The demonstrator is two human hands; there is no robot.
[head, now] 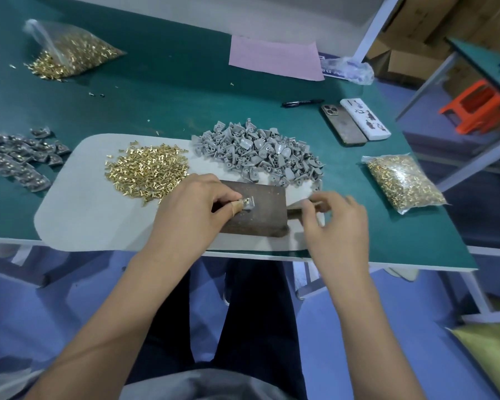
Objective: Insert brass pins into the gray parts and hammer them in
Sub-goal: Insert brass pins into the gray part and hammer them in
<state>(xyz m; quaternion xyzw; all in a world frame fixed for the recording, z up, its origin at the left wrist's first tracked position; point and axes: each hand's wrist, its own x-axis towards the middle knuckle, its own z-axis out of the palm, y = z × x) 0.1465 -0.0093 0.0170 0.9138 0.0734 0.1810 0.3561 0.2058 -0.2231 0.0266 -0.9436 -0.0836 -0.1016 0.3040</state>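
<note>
Fingers (233,197) of the left hand (191,209) pinch a gray part (248,202) with its brass pin (246,200) on the metal block (257,209), steadying it for hammering, while the right hand (337,223) curls around the hammer handle (315,204) just right.

A dark, rusty metal block (253,210) lies flat at the near edge of the table. One small gray part (249,204) sits on the block's left half with a brass pin (246,200) standing in it. The loose gray parts (257,153) are heaped just behind the block, jumbled at all angles. The loose brass pins (147,170), short and shiny, form a flat pile to the block's back left. A wooden hammer handle (300,210) shows at the block's right edge; its head cannot be made out. Darker parts (18,157) lie in rows far left of the block.
</note>
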